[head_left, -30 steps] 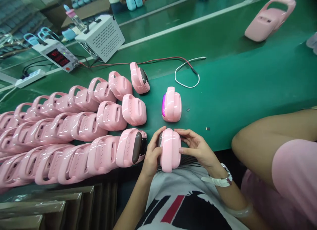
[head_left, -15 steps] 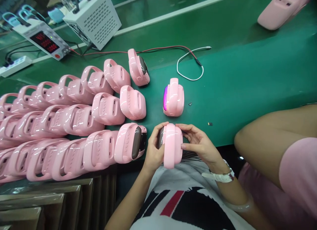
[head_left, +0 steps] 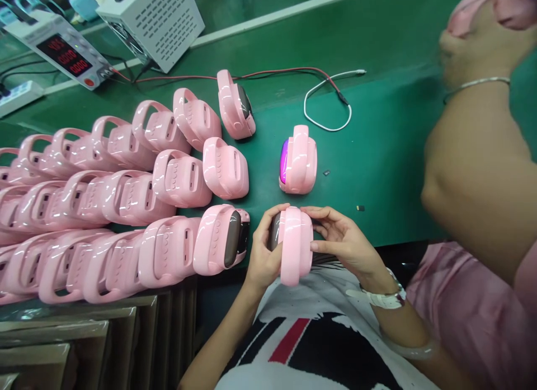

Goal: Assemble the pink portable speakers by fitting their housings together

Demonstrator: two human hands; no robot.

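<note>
Close to my body, at the table's front edge, I hold a pink portable speaker with a loop handle and a dark front panel facing left. My left hand grips its left side, thumb on the front part. On its right side, the thumb and fingertips of my right hand press against the shell; what lies under them is hidden. Just beyond stands another pink speaker whose panel glows purple. Two small dark memory cards, one nearer and one farther, lie on the green mat.
Rows of pink speakers fill the left. Behind them stand a power supply with red digits and a grey vented box. A white cable lies on the mat. At right, a co-worker's arm reaches across, the hand at a pink object.
The co-worker's arm has come in from the right and reached the pink object at the top right. My hands keep their hold on the speaker; the view has shifted slightly.
</note>
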